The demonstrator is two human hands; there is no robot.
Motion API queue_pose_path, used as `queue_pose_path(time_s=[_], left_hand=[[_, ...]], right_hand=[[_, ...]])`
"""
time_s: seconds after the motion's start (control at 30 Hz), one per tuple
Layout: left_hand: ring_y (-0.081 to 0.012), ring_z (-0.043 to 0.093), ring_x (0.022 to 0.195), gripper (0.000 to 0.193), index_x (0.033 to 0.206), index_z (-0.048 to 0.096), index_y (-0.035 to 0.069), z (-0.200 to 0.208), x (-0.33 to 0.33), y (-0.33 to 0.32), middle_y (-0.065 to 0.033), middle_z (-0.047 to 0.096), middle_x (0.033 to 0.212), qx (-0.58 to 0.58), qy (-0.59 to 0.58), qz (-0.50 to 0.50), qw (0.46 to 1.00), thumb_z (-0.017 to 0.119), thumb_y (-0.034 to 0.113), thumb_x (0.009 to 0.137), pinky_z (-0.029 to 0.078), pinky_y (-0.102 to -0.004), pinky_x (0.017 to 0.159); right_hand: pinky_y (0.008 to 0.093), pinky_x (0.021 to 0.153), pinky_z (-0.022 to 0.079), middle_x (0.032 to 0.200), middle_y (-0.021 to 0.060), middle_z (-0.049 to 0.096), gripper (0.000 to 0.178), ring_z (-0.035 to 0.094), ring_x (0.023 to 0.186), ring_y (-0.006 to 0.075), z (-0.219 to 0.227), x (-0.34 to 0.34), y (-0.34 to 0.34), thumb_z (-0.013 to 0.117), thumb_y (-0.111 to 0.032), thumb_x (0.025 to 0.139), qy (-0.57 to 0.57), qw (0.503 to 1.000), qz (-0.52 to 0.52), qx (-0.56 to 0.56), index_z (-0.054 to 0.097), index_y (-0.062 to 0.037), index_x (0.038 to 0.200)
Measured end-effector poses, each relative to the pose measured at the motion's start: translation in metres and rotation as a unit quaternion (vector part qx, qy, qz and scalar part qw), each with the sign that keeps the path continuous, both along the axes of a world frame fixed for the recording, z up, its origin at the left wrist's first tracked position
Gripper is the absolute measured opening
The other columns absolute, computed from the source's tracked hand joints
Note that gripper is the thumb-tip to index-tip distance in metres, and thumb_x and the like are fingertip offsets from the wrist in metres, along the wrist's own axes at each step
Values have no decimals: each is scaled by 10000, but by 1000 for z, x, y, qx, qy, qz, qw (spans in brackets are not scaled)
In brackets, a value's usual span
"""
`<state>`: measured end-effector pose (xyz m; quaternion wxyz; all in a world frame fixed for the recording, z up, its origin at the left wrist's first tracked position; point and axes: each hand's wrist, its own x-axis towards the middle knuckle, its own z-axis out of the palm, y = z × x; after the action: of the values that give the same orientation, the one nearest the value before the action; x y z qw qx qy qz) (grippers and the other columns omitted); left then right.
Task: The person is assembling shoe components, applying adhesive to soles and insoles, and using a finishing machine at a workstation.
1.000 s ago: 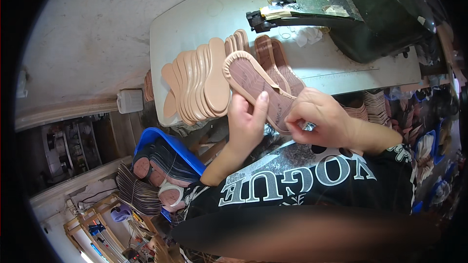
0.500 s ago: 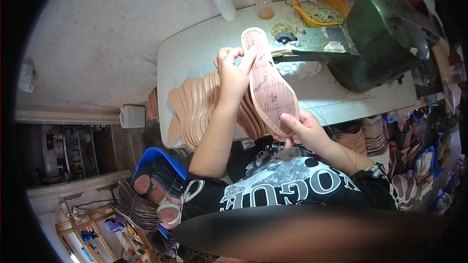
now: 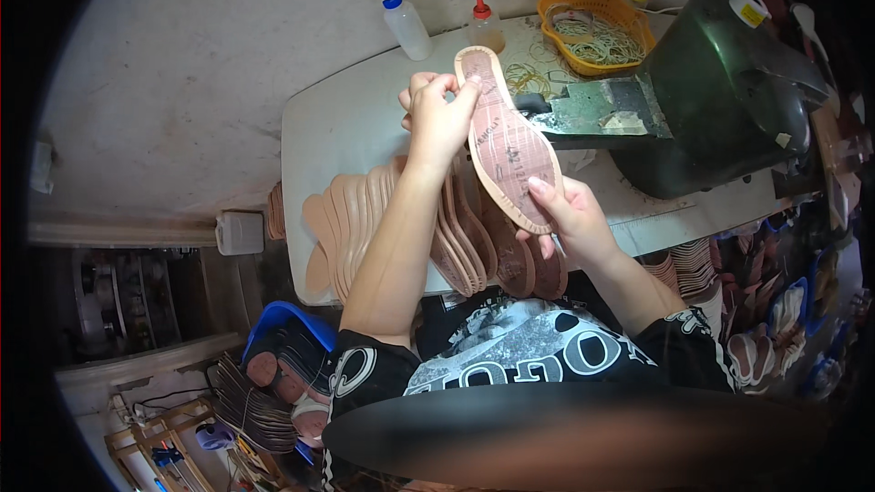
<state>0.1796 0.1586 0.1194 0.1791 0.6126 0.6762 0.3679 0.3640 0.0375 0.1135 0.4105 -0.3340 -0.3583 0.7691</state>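
Note:
My two hands hold one shoe insole, brown with printed marks and a pale beige folded rim (image 3: 512, 150), tilted above the table. My left hand (image 3: 437, 118) pinches its narrow heel end between thumb and fingers. At the wide toe end, my right hand (image 3: 576, 219) grips the edge, thumb on the brown face and fingers behind. Under my left forearm lies a fanned row of beige insoles (image 3: 351, 219). More insoles with brown faces (image 3: 513, 264) lie at the table's near edge, below the held one.
The white table (image 3: 319, 128) carries a dark green machine (image 3: 720, 100) with an arm reaching left behind the insole. Farther back are a blue-capped bottle (image 3: 407, 29), a red-tipped glue bottle (image 3: 486, 29) and an orange basket of rubber bands (image 3: 597, 32). A blue bin (image 3: 290, 333) stands lower left.
The insole's toe end has risen away from my body, uncovering brown insoles beneath. Both hands keep hold. The bright light on the machine's arm has gone.

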Motion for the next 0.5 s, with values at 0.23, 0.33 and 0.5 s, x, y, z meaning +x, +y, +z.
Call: queue_pose_path(time_s=[0.23, 0.33, 0.5], left_hand=[[-291, 439, 1075, 249, 918, 640, 30, 9, -33, -70, -111, 531, 1123, 67, -61, -44, 995, 656, 275, 874, 341, -387, 968], [-305, 439, 1090, 230, 942, 644, 22, -2, -56, -115, -129, 521, 1151, 74, 38, -56, 995, 653, 240, 870, 342, -407, 969], [-327, 431, 1107, 179, 969, 648, 35, -21, -85, -182, -134, 504, 1201, 29, 131, -22, 991, 658, 163, 845, 334, -423, 973]], right_hand=[[275, 488, 448, 648, 39, 581, 263, 602, 596, 131, -8, -14, -43, 578, -268, 957, -156, 969, 104, 161, 593, -13, 1020], [357, 596, 486, 712, 107, 610, 251, 634, 667, 249, -16, -6, -64, 604, -250, 925, -283, 914, 93, 275, 586, -19, 1021], [426, 683, 494, 831, 166, 637, 262, 621, 753, 365, -19, 31, -74, 621, -269, 884, -404, 839, 231, 282, 599, -55, 1033]])
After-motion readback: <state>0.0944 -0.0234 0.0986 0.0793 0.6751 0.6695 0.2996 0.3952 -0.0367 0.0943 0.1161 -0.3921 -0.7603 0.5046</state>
